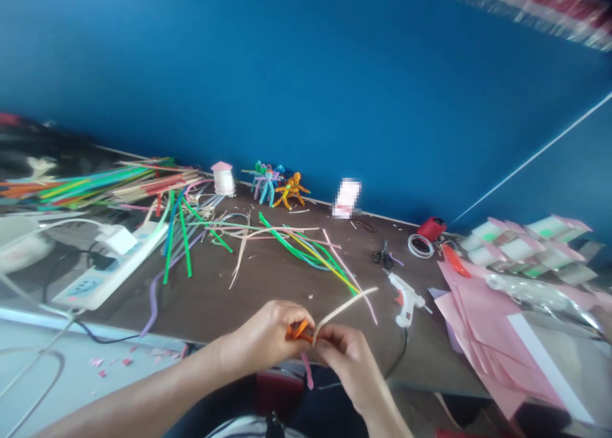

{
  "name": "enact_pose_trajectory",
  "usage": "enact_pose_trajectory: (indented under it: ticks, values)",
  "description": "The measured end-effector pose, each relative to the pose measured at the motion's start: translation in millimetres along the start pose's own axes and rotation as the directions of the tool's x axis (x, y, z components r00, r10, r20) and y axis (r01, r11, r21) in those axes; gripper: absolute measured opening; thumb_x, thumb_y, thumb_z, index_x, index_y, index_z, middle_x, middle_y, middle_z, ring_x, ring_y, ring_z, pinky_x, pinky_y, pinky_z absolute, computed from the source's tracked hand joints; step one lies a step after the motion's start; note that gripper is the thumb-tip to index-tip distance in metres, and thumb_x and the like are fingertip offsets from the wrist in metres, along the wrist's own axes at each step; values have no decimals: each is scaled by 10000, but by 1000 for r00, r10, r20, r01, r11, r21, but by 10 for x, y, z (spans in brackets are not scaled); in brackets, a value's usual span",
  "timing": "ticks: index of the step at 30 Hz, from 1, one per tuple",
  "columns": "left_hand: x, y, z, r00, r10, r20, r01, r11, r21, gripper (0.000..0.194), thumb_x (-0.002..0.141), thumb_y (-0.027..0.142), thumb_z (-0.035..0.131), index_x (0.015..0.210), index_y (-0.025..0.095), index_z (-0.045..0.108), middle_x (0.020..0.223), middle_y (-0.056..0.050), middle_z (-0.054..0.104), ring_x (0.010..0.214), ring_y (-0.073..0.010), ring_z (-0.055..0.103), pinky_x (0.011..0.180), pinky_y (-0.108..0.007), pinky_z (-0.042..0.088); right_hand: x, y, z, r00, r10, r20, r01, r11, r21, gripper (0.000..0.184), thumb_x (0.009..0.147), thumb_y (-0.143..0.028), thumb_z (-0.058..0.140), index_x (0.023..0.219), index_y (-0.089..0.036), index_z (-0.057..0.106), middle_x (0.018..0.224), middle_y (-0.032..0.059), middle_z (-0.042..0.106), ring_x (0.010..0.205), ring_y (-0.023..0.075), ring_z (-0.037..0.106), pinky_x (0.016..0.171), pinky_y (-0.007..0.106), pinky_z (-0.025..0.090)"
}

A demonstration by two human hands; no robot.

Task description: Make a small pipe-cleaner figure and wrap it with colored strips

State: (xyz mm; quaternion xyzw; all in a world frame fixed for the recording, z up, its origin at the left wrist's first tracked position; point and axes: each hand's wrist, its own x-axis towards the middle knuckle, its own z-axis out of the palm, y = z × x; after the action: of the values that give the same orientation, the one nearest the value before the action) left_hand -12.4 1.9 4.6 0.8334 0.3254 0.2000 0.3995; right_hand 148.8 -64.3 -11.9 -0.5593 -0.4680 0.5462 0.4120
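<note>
My left hand (265, 336) pinches a twisted orange pipe cleaner (299, 331) just above the front edge of a brown table (268, 304). My right hand (344, 361) sits against it, with its fingers closed on a cream pipe cleaner (344, 309) that rises up and to the right. A pink pipe cleaner (308, 370) hangs down from between my hands. My fingers hide the point where these strands join.
Loose green, yellow and cream pipe cleaners (287, 240) lie across the table, with a long bundle (105, 186) at the left. A power strip (108, 266), hot glue gun (406, 298), scissors (384, 255), finished pipe-cleaner figures (282, 188) and pink paper sheets (482, 342) surround them.
</note>
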Motion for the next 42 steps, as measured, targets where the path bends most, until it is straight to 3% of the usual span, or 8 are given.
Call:
enact_pose_trajectory:
  ticks: [4,8,13,19,25,32,42]
  values:
    - [-17,-42,32,979,-186,79,200,954,-225,174,664,277,624,766,139,655,617,12,595,554,-111,509,513,-181,369,-27,-25,48,999,7,-48,-12,993,-117,143,707,-260,580,692,-142,658,515,-12,545,475,110,467,469,203,354]
    - [-7,-68,72,952,-248,178,304,824,-477,185,655,295,623,720,123,639,556,25,548,515,-94,458,487,-182,353,-57,27,58,997,-31,-67,15,974,-225,181,752,-272,534,744,-142,658,513,0,560,463,115,489,454,200,360]
    - [31,-130,118,931,-279,234,364,707,-606,222,596,287,672,727,117,614,530,43,520,468,-70,403,464,-189,313,-59,106,48,990,-117,-75,81,925,-371,223,797,-281,484,732,-154,655,480,-10,539,448,109,498,459,191,364]
    - [74,-220,168,886,-380,266,451,573,-685,235,530,259,699,682,118,589,551,36,541,485,-73,435,472,-194,309,-7,141,77,992,-104,-74,69,927,-369,244,794,-321,484,727,-157,652,538,10,591,464,119,524,448,196,369]
    - [94,-208,155,884,-394,252,451,577,-681,230,531,269,684,685,113,613,537,31,545,477,-74,421,459,-196,291,49,147,104,989,-76,-128,36,956,-290,174,735,-279,536,638,-155,611,520,-2,559,469,113,500,445,195,363]
    - [84,-247,131,919,-315,236,391,656,-646,219,603,296,639,712,109,667,494,35,505,461,-67,368,462,-205,271,125,192,94,997,16,-81,-22,997,-76,256,738,-369,548,624,-141,564,402,-45,476,361,73,408,401,188,312]
    - [158,-358,135,899,-325,292,435,602,-669,195,572,281,647,685,122,638,531,33,533,474,-71,413,444,-190,303,231,304,56,996,78,-41,-74,994,83,266,709,-367,579,566,-149,530,356,-72,444,325,42,321,382,178,232]
